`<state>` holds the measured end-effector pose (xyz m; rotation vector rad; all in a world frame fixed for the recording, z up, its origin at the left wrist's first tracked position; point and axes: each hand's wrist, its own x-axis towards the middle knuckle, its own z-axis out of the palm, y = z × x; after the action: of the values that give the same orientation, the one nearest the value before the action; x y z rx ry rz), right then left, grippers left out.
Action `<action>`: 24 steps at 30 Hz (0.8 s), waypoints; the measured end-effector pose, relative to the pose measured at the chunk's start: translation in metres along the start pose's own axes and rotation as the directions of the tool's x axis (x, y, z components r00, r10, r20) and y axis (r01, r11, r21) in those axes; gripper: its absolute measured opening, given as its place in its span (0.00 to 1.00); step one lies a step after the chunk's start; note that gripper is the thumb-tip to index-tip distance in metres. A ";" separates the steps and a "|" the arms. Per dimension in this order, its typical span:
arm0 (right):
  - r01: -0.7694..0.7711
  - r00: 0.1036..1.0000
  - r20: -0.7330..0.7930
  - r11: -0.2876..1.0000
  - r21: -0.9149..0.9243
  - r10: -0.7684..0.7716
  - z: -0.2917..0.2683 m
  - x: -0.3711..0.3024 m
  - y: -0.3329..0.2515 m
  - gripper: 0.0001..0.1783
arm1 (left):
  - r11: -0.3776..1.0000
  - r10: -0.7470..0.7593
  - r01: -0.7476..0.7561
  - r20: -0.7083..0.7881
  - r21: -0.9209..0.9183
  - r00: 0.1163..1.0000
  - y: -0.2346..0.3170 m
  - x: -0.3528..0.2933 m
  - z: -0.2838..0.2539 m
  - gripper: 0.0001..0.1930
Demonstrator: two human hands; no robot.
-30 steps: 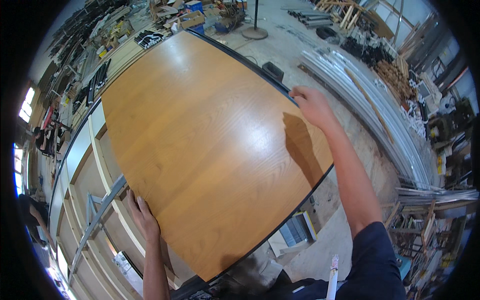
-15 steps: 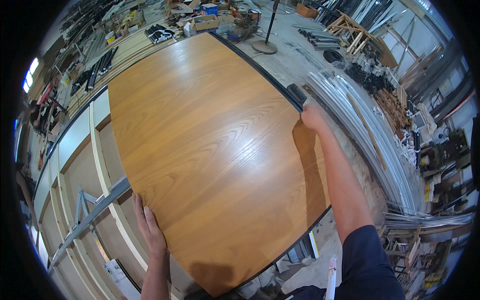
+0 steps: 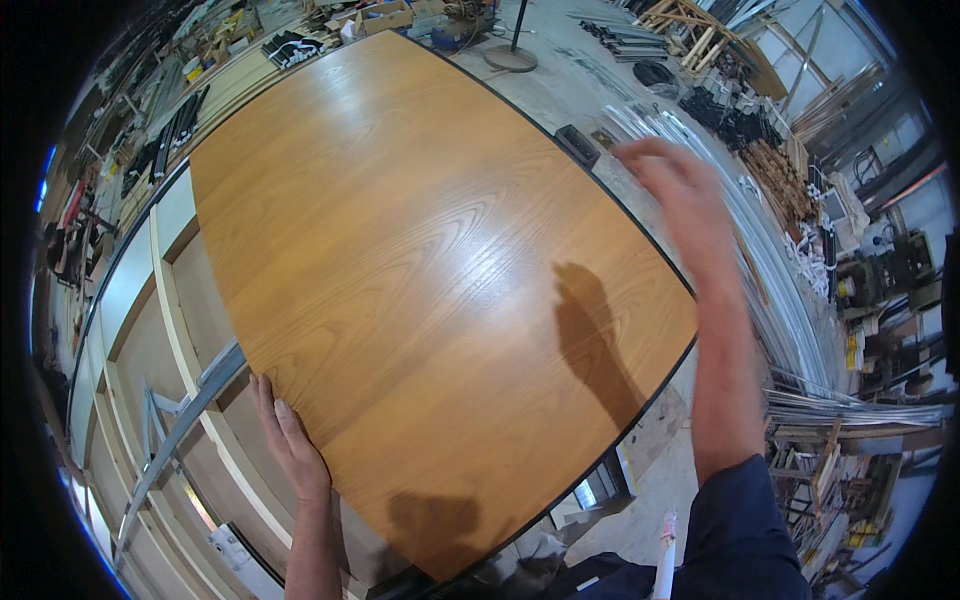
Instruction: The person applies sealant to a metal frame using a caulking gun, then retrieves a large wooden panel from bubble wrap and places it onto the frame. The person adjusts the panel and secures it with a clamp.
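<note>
A large wood-grain panel (image 3: 440,270) with a dark edge strip lies flat across a frame of pale wooden battens (image 3: 178,300). My left hand (image 3: 295,445) rests against the panel's left edge, fingers stretched along it and the thumb side out of sight. Off the panel's right edge, my right hand (image 3: 685,195) is lifted in the air, somewhat blurred, its fingers loosely apart and nothing visible in them. The shadow of that hand falls on the panel. A small dark block (image 3: 577,146) sits just beyond the right edge, near my right fingertips.
Long silvery metal profiles (image 3: 790,310) lie in a bundle to the right. A grey metal bar (image 3: 185,430) crosses the battens on the left. At the far side a black pole on a round base (image 3: 511,58) stands on the floor, with timber and boxes around.
My right hand has let go of the panel's right edge and risen up and outward. My left hand stays at the left edge. The whole view has shifted slightly.
</note>
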<state>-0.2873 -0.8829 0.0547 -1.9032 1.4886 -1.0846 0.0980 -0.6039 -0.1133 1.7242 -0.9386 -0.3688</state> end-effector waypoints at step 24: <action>-0.733 0.638 0.231 0.487 0.475 0.735 0.000 -0.266 0.126 0.23 | 0.659 0.151 -0.311 0.285 0.685 0.947 0.021 0.009 0.000 0.30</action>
<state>-0.3823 -0.6655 -0.1196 -0.7074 1.5440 -0.9147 0.0953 -0.6130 -0.0927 2.2640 -1.5966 0.0282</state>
